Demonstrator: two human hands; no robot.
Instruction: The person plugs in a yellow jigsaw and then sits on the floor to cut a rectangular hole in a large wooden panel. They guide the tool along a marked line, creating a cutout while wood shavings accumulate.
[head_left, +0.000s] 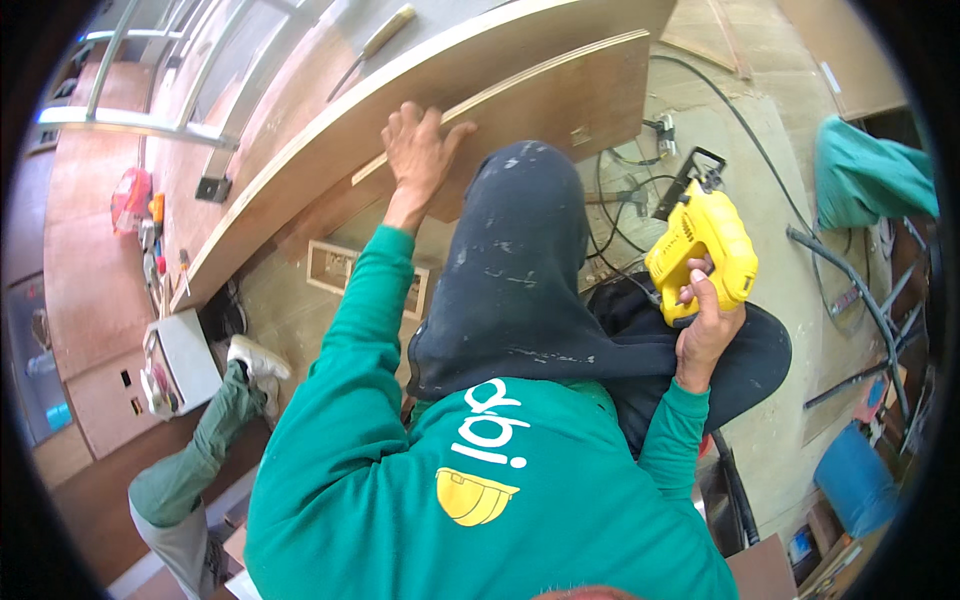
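My right hand is wrapped round the handle of a yellow jigsaw, held above my bent right leg. The saw's dark base plate points away from me. My left hand lies with fingers spread against a large plywood board that stands on edge in front of me. A smaller plywood panel leans on that board, and its top edge runs beside my left thumb. My raised knee covers part of the panel's lower side.
A wooden frame lies on the floor left of my knee. Black cables trail across the floor on the right. A blue bucket stands at lower right. Another person's leg is at lower left. A handled tool lies beyond the board.
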